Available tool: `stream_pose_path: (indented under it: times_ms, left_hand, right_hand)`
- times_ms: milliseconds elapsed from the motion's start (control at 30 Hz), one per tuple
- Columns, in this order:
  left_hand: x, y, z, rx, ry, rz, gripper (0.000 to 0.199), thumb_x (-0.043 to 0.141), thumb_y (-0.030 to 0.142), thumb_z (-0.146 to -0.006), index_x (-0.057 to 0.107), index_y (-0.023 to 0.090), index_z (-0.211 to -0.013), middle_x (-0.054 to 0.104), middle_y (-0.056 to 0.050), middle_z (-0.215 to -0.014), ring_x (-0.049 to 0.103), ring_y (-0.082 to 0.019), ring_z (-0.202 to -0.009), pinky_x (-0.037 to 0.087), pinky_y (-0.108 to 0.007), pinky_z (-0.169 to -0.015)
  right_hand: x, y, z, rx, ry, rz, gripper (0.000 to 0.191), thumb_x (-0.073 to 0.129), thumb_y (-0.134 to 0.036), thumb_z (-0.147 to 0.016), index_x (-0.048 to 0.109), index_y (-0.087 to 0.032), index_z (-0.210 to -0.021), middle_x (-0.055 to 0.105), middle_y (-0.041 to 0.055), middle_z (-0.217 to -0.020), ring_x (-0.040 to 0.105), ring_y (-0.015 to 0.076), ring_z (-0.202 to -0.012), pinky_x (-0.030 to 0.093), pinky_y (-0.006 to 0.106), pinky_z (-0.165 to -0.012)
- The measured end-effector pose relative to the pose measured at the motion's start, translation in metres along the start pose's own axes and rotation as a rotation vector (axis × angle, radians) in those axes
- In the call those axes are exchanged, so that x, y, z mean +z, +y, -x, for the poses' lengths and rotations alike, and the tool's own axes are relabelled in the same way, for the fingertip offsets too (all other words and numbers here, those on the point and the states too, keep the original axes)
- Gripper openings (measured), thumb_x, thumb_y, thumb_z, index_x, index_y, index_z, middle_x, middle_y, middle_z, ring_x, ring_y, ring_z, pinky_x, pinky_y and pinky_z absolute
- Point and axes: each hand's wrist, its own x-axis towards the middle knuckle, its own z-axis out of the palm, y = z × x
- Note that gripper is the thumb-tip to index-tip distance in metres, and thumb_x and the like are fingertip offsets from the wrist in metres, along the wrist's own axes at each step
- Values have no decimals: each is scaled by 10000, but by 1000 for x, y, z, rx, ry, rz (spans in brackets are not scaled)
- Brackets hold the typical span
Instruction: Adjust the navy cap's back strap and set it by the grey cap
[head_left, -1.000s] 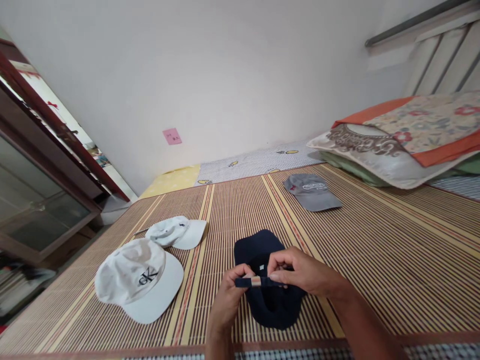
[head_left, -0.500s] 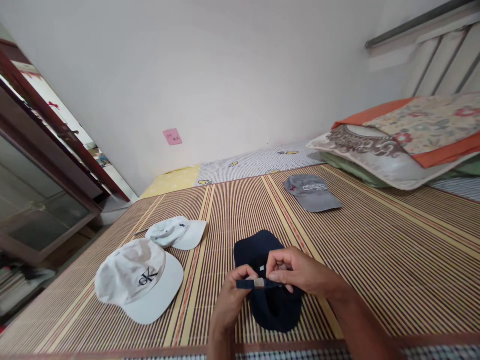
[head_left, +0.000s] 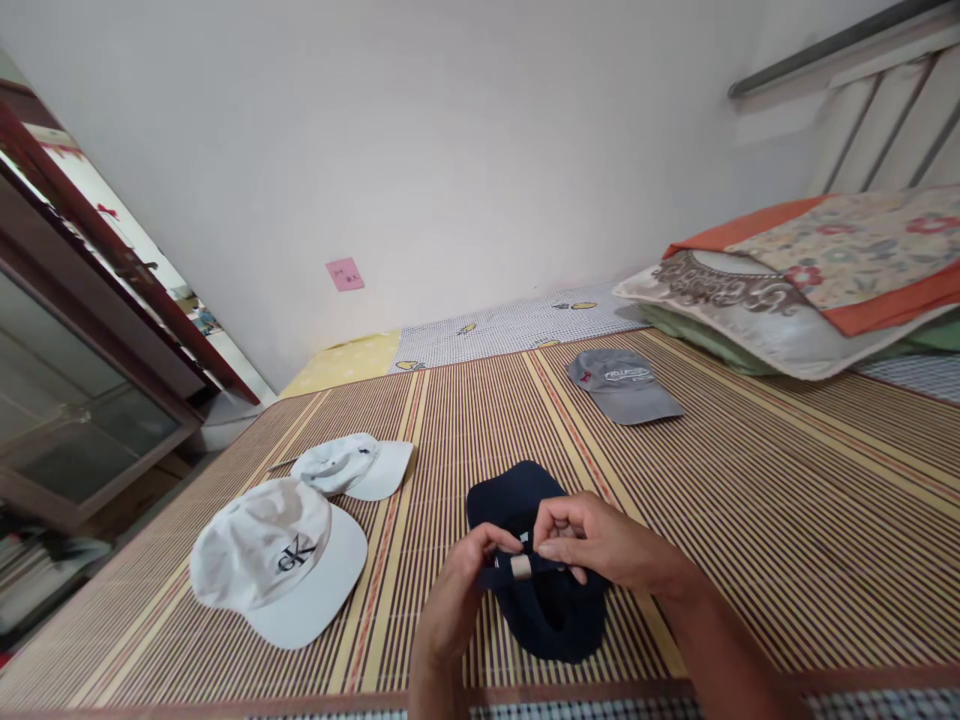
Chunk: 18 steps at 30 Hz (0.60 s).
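Note:
A navy cap [head_left: 555, 615] lies upside down on the striped mat, its brim pointing away from me and its opening facing up. Across its back edge runs a dark strap with a pale buckle [head_left: 520, 567]. My left hand [head_left: 466, 580] is at the strap's left end, fingers bent round it and the index finger reaching over toward the buckle. With thumb and fingers pinched together, my right hand [head_left: 581, 540] holds the strap just right of the buckle. Part of the cap's inside is hidden behind both hands.
On the striped mat [head_left: 420, 620], a white cap with dark letters [head_left: 270, 550] and a smaller white cap [head_left: 352, 465] lie at the left. A grey cap [head_left: 626, 385] lies farther back. Pillows [head_left: 780, 310] are stacked at the back right, by the wall.
My left fingers have shifted over the strap's left end, which has turned down and shows less. The left index finger now reaches farther right. My right hand has barely moved.

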Motion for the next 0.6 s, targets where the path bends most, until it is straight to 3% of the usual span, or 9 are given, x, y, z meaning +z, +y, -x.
stream_pose_path:
  times_ms: [67, 167, 300, 433, 500, 600]
  left_hand:
    - [-2, 1, 0, 17, -50, -54, 463, 708, 598, -864, 726, 164, -1026, 654, -57, -928, 567, -191, -871, 410, -302, -807]
    - [-4, -1, -1, 42, -55, -45, 306, 793, 444, -834, 654, 194, -943, 648, -23, -897, 549, -162, -837, 406, -283, -780]
    - [-5, -4, -2, 87, -54, 6, 383, 851, 421, -785, 547, 217, -896, 647, -15, -911, 530, -147, -817, 406, -271, -740]
    - [-7, -3, -2, 98, -40, 49, 501, 897, 443, -722, 483, 243, -921, 629, -9, -993, 527, -151, -843, 400, -275, -742]
    - [-8, -2, -2, 89, -23, 16, 473, 889, 433, -732, 493, 235, -896, 620, -12, -1008, 516, -153, -856, 383, -274, -746]
    - [-10, -3, -3, 91, 8, -45, 382, 861, 417, -765, 552, 211, -855, 606, -22, -999, 498, -159, -867, 360, -276, -752]
  right_hand:
    - [1, -1, 0, 7, -1, -3, 151, 676, -327, -892, 673, -184, -844, 599, -52, -611, 567, 93, -499, 381, 215, -494]
    - [-1, -1, 0, 4, 17, -6, 137, 691, -325, -888, 697, -190, -867, 665, -26, -660, 630, 125, -584, 433, 237, -554]
    - [-14, 1, 8, -13, 23, -13, 214, 660, -391, -933, 734, -191, -934, 791, 51, -867, 714, 186, -818, 518, 308, -763]
    - [-28, 2, 18, 46, -33, -5, 258, 784, -368, -813, 767, -192, -1001, 795, 65, -976, 725, 231, -936, 529, 344, -834]
    - [-31, 1, 21, 66, -44, 3, 268, 825, -338, -751, 781, -196, -975, 789, 53, -979, 717, 233, -948, 524, 339, -835]
    - [-31, 3, 21, 91, -64, 26, 171, 811, -299, -741, 777, -188, -868, 773, 24, -824, 696, 190, -790, 489, 293, -708]
